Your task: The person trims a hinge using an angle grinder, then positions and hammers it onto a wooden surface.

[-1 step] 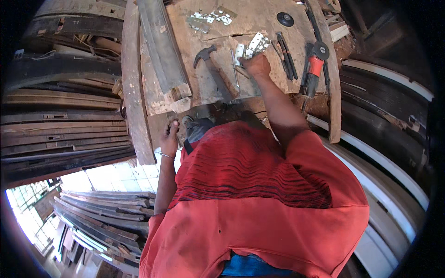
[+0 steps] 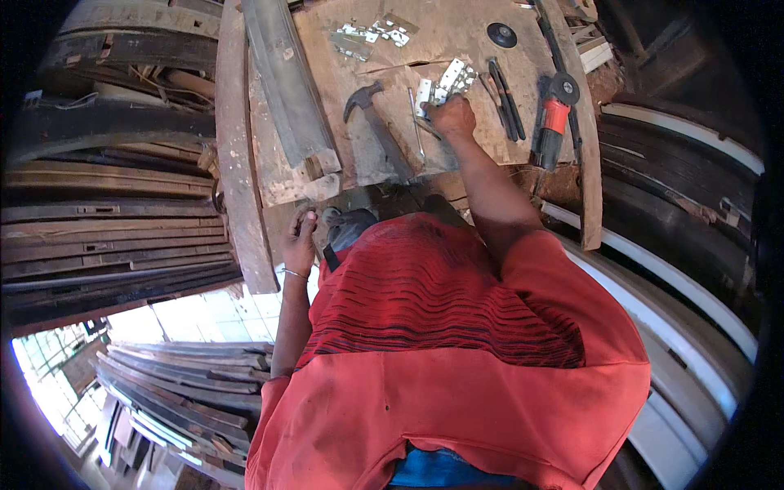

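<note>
My right hand (image 2: pixel 453 118) reaches over the wooden bench, fingers curled down at a white metal hinge (image 2: pixel 423 96) that its thumb side touches. More hinges (image 2: pixel 451 75) lie in a small heap just beyond the fingers. Left of this hand rest a thin metal rod (image 2: pixel 416 122) and a claw hammer (image 2: pixel 384 135), its head pointing away from me. My left hand (image 2: pixel 300 237), a bracelet at its wrist, hangs low beside the bench's near edge. Its fingers are bent in toward the thumb; whatever they hold is too small or hidden to name.
A long dark timber (image 2: pixel 286 82) lies along the bench's left side. Loose hardware (image 2: pixel 371 37) is scattered at the back. To the right are pliers (image 2: pixel 508 102), a black disc (image 2: pixel 501 34) and a red angle grinder (image 2: pixel 554 118). Stacked boards (image 2: pixel 114 212) stand at left.
The hammer's handle, blurred earlier, now looks sharp and lies slightly differently. My right hand stays at the hinges, and my left hand has barely shifted.
</note>
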Motion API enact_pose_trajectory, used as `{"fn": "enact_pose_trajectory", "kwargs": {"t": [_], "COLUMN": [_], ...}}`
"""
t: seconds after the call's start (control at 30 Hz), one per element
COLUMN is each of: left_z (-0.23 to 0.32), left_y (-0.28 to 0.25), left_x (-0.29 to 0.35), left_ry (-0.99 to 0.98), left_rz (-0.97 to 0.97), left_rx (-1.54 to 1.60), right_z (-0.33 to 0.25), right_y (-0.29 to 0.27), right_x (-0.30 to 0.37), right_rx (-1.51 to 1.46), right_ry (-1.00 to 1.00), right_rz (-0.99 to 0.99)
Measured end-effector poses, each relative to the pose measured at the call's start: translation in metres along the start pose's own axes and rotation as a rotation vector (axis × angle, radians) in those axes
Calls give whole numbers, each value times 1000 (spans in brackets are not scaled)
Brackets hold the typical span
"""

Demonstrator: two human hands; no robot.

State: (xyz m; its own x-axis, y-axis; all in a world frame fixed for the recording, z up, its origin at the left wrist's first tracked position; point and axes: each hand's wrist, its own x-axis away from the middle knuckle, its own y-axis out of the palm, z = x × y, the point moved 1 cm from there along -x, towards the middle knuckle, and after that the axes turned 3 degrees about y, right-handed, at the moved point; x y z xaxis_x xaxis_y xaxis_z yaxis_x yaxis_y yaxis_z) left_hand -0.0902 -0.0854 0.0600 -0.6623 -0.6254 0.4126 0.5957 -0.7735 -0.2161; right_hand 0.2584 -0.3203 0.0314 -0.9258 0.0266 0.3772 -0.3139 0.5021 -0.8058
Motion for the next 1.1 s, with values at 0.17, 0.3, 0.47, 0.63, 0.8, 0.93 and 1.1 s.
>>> {"fn": "enact_pose_trajectory", "kwargs": {"t": [0.17, 0.3, 0.47, 0.63, 0.8, 0.93, 1.1], "left_z": [30, 27, 22, 13, 21, 17, 8], "left_y": [-21, -38, -46, -53, -52, -47, -46], "left_x": [-32, -56, -70, -67, -65, -70, -65], "left_ry": [168, 223, 170, 153, 130, 78, 81], "left_rz": [-146, -210, -250, -188, -207, -170, -35], "left_rx": [7, -83, 4, 122, 141, 241, 334], "right_z": [-3, -6, -15, -19, 61, 73, -18], "right_y": [31, 26, 22, 43, 67, 56, 26], "right_x": [-23, -21, -18, -26, -112, -119, -12], "right_rx": [3, -98, -62, -102, 249, 486, -475], "right_ry": [156, 162, 237, 326, -48, -514, -212], "right_rz": [145, 205, 61, 136, 119, 169, 330]}}
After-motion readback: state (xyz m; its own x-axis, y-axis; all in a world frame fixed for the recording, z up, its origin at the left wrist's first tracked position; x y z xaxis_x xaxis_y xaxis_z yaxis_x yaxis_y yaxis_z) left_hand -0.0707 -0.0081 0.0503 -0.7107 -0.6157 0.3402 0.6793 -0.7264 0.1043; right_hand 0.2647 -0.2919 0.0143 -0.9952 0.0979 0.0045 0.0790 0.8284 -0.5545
